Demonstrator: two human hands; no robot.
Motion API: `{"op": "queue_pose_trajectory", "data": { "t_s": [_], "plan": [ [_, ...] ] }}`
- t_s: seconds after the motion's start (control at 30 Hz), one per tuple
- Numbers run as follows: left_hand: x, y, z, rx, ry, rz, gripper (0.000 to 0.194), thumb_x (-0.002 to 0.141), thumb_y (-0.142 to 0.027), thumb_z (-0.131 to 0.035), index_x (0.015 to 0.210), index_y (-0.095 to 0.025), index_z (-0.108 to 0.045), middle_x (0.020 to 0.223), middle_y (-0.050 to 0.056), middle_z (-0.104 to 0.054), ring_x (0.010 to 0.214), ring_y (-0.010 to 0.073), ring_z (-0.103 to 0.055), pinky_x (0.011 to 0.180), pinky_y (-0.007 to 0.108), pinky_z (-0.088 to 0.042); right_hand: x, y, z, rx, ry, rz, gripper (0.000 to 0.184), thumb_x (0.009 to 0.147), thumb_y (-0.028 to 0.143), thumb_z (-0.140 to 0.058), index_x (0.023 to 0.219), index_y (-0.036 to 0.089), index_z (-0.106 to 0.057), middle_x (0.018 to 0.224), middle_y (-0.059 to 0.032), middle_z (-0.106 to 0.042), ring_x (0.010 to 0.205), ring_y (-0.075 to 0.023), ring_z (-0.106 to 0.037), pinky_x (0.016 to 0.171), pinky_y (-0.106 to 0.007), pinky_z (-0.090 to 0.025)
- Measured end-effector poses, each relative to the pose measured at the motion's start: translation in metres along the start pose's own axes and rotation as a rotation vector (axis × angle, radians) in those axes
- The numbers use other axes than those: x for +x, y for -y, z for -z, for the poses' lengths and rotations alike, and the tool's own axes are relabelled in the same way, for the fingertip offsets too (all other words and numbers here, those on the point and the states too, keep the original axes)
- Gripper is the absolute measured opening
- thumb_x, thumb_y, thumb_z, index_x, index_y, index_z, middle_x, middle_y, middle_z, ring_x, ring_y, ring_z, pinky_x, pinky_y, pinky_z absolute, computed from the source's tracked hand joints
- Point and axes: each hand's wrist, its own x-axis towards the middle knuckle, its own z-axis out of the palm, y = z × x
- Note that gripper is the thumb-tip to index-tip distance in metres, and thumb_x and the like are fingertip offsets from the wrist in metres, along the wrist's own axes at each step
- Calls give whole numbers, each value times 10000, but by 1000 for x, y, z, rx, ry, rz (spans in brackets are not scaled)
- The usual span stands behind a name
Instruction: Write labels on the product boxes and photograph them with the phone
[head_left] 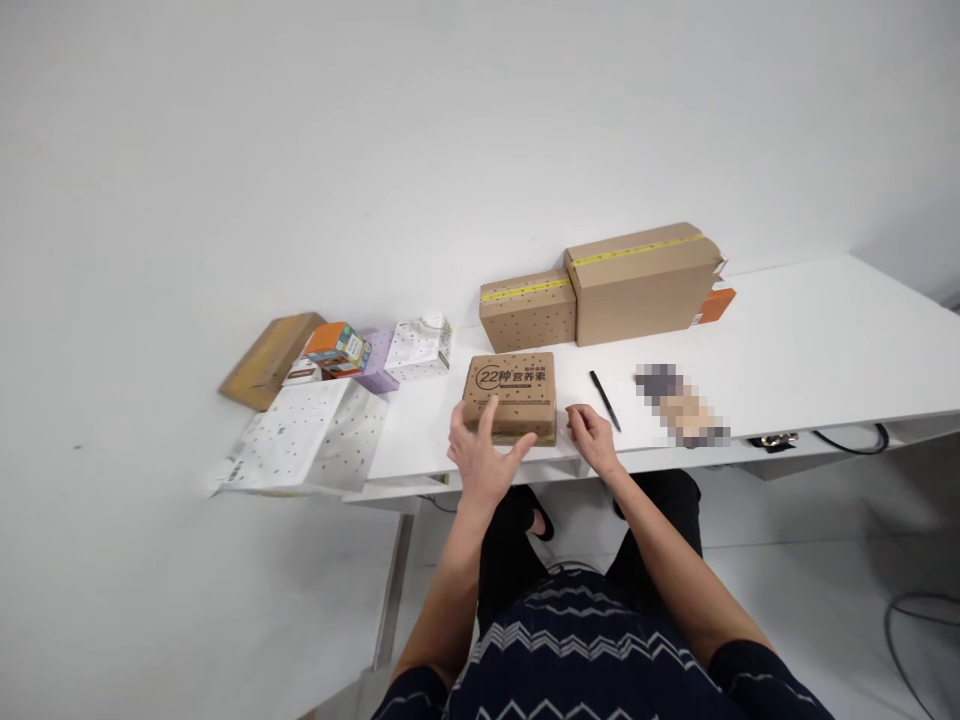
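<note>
A small brown cardboard box [513, 378] with black dots, Chinese print and a large "22" lies flat near the table's front edge. My left hand [484, 458] is at its front left corner, fingers spread, the fingertips against the box and the thumb stretched along the front side. Just right of the box, my right hand [592, 437] rests by the table with its fingers curled together. Whatever those fingers hold, if anything, is too small to make out. A black pen [604, 400] lies on the table beyond the right hand.
Two taped cartons, a smaller one [529, 315] and a larger one [645, 290], stand against the wall. At left are a white dotted package [296, 435], a purple box [379, 362], an orange box [336, 345] and a white box [420, 347]. A blurred-out item [681, 405] lies right of the pen.
</note>
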Motion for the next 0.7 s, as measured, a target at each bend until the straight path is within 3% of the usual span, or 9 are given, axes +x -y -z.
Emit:
{"op": "queue_pose_trajectory", "data": {
  "t_s": [0.07,0.13,0.23,0.33,0.4,0.5,0.6,0.7],
  "plan": [
    [10,19,7,-115,-49,60,753,748,-621,-602,1386,-261,-433,1443,179,-271,1258,357,-416,1004,554,-375,1,2,1,20,-6,-15,402,895,512,-419,894,170,-630,639,-4,-590,516,-121,-525,556,-248,-451],
    [23,39,11,-277,-78,169,699,820,-605,-512,1386,-204,-427,1362,186,-414,1168,293,-510,968,459,-438,2,6,2,60,-8,-44,444,901,534,-391,932,162,-631,679,-17,-610,530,-124,-536,561,-253,-457],
    [43,61,8,-481,24,355,620,877,-616,-384,1296,-184,-529,1189,150,-605,1042,243,-593,884,391,-490,0,20,-3,97,-6,-68,524,900,578,-352,1061,156,-618,887,-81,-657,660,-155,-597,579,-274,-485],
    [50,64,1,-624,155,470,635,865,-649,-363,1147,-151,-640,1147,149,-653,995,252,-619,807,384,-520,-4,40,-9,61,3,-4,553,891,584,-375,1181,163,-585,1147,-141,-612,962,-219,-603,766,-348,-519],
    [47,60,-4,-707,185,438,593,841,-635,-438,1081,-145,-669,1155,143,-658,1026,262,-616,804,374,-527,-6,54,-11,40,19,23,555,881,563,-422,1243,162,-549,1229,-156,-569,1091,-247,-554,863,-391,-499],
    [32,55,-10,-825,166,282,494,817,-543,-550,1130,-172,-642,1204,109,-644,1110,247,-590,903,364,-500,-5,64,-3,70,77,75,549,862,484,-495,1326,191,-472,1324,-146,-506,1169,-258,-515,890,-403,-494],
    [13,56,-18,-924,188,212,520,771,-483,-626,1189,-175,-595,1196,111,-644,1088,240,-608,923,365,-496,-4,58,11,137,137,175,530,830,375,-526,1332,226,-448,1372,-119,-479,1243,-258,-468,978,-429,-446],
    [-5,58,-30,-937,207,183,546,731,-436,-677,1195,-170,-565,1179,126,-639,1076,239,-615,926,369,-496,-9,42,19,177,129,152,524,777,284,-533,1290,222,-446,1320,-120,-511,1221,-252,-489,998,-449,-431]
  ]
}}
